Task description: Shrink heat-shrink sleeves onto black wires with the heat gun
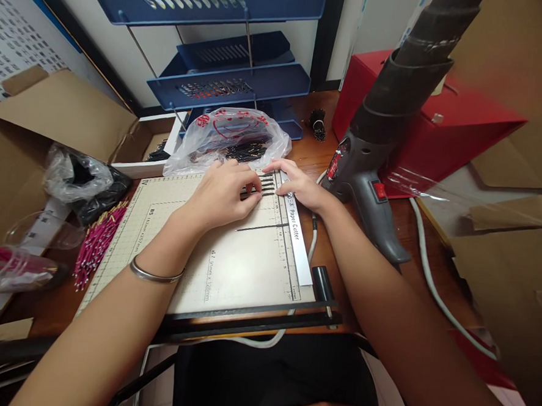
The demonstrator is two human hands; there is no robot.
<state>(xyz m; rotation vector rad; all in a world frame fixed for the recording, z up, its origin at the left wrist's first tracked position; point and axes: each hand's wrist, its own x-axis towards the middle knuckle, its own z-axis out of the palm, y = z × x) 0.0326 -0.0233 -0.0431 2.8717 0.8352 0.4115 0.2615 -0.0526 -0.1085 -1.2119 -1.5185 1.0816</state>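
Several thin black wires [267,187] lie side by side near the far right edge of a cream paper cutter board [244,256]. My left hand [226,191] rests over them, its thumb and forefinger curled together on the wires; its other fingers are mostly hidden. At the right ends of the row is my right hand [299,185], thumb and forefinger spread apart, touching the board's edge by the white strip [301,248]. One single black wire [263,228] lies apart, nearer to me on the board. The cutter's black arm and handle [323,284] are along the near edge.
Behind the board sits a clear plastic bag [238,133] of black wires, below blue shelf trays [232,84]. A heat gun [373,185] stands at right before a red box [469,123]. Pink wires [97,244] lie left, near an open cardboard box [65,114].
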